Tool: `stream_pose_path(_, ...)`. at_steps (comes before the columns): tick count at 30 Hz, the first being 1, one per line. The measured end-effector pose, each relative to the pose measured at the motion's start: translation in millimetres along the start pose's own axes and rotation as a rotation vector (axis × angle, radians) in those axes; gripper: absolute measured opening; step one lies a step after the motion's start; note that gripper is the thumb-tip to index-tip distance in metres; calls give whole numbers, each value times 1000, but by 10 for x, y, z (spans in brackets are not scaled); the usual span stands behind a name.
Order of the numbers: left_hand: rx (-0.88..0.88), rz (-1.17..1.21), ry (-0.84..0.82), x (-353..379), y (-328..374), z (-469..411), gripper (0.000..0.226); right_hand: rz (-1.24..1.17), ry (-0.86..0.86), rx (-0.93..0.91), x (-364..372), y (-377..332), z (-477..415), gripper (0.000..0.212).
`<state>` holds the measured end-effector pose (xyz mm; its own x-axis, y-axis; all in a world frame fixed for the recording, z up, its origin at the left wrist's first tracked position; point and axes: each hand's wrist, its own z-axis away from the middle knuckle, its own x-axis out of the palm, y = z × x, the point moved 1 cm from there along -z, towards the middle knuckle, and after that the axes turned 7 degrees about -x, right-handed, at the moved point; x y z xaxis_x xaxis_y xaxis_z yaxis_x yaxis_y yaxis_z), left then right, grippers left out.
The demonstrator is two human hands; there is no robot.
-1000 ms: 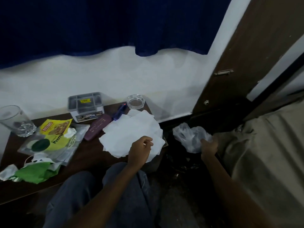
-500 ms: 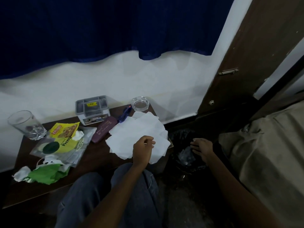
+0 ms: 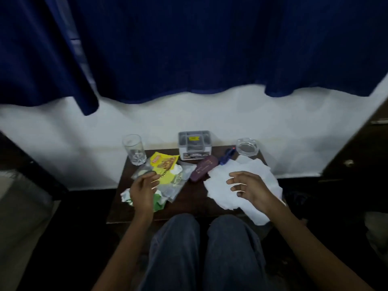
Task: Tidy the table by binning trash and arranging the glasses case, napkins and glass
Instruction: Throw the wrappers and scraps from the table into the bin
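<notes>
A small dark wooden table stands in front of my knees. A clear drinking glass stands at its back left. A maroon glasses case lies in the middle. A loose pile of white napkins covers the right side and hangs over the front edge. Trash lies on the left: a yellow snack wrapper, a clear plastic packet with a yellow label, a green wrapper and crumpled white paper. My left hand hovers over the trash, fingers bent, holding nothing. My right hand is spread open above the napkins.
A grey compartment box sits at the back centre against the white wall. A glass ashtray is at the back right, with a blue pen-like object beside it. A blue curtain hangs above. Dark floor lies to the right of the table.
My right hand let go of a clear plastic bag down at the right and came back over the napkins. My left hand left the napkins and moved left over the wrappers. The view swung left.
</notes>
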<state>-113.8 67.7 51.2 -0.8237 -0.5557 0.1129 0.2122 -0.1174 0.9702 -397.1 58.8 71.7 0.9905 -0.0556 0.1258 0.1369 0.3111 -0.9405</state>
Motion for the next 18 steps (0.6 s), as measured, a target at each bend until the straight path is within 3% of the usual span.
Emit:
stream_pose_path(3, -21, 5, 196, -383, -9, -265, 20, -39, -39, -15, 464, 43, -13, 17)
stream_pose_path(6, -72, -267, 371, -709, -165, -480, 30, -65, -63, 3, 817, 172, -30, 17)
stream_pose_path(10, -101, -505, 161, -915, -467, -667, 38, -31, -83, 57, 1047, 425, 1, 16)
stream_pose_path(13, -111, -527, 21, -922, -557, -656, 33, -18, -86, 108, 1054, 604, 46, 18)
stream_pose_path(18, -33, -467, 64, -1005, -511, -641, 23, -103, -97, 121, 963, 627, 50, 18)
